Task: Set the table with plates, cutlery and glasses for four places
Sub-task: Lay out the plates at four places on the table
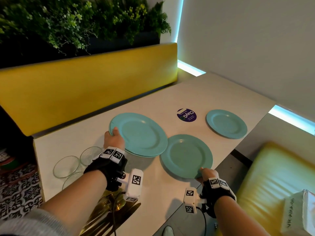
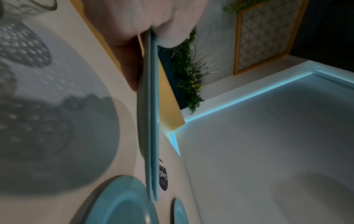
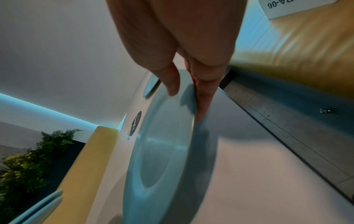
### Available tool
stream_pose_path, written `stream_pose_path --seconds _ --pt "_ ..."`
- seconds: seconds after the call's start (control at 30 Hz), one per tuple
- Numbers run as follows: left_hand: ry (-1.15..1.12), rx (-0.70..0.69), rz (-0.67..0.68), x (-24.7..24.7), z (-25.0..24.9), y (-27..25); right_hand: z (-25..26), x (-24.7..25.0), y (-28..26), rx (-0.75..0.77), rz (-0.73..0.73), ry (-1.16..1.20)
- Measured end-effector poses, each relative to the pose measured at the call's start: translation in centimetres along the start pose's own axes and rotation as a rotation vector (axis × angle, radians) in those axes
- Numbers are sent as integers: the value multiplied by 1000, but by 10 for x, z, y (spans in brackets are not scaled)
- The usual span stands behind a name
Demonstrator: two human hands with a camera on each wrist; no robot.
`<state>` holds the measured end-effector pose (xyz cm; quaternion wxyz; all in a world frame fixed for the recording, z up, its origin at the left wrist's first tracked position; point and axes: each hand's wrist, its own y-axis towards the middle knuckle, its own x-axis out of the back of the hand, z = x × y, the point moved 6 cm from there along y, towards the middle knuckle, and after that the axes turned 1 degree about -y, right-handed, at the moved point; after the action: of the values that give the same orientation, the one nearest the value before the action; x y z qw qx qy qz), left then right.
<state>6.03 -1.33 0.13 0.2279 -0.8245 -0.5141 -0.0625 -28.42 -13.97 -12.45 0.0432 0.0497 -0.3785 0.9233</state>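
My left hand (image 1: 113,137) grips a stack of two teal plates (image 1: 139,134) by its near-left rim, held above the white table (image 1: 196,92); the left wrist view shows the stack of two plates (image 2: 151,121) edge-on, pinched between thumb and fingers. My right hand (image 1: 207,173) pinches the near rim of a single teal plate (image 1: 186,155) near the table's right edge; in the right wrist view the thumb lies on top of that plate (image 3: 164,151) and the fingers (image 3: 203,97) underneath. A third separate teal plate (image 1: 226,124) lies flat farther right.
Three clear glass bowls (image 1: 65,166) sit at the table's near-left. Gold cutlery (image 1: 109,213) lies under my left forearm. A round purple sticker (image 1: 186,115) marks the table middle. Yellow benches (image 1: 85,89) flank the table; a white packet (image 1: 298,212) lies on the right bench.
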Motion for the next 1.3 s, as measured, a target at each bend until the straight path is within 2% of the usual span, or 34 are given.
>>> stream_pose_path --seconds 0.1,0.17,0.53,0.6,0.73,0.83,1.07,1.3 --pt "-8 -4 11 -1 0 -1 -4 1 2 -49 -41 42" --pt "-7 -6 20 -1 -1 -2 -7 -1 1 -61 -36 -18" --pt "-51 -34 86 -14 -2 -2 18 10 -16 94 -157 -470" --pt "-72 -35 101 -19 -3 -2 32 -1 -21 157 -108 -452" --pt "-154 -21 130 -37 -8 -1 68 -39 -57 212 120 -130" --pt "-258 -15 152 -58 -13 0 97 -58 -67 277 196 -83" --pt "-371 29 134 -105 -29 29 150 -75 -14 339 107 -264" --pt "-374 83 58 -151 -39 82 203 -120 51 235 331 -72"
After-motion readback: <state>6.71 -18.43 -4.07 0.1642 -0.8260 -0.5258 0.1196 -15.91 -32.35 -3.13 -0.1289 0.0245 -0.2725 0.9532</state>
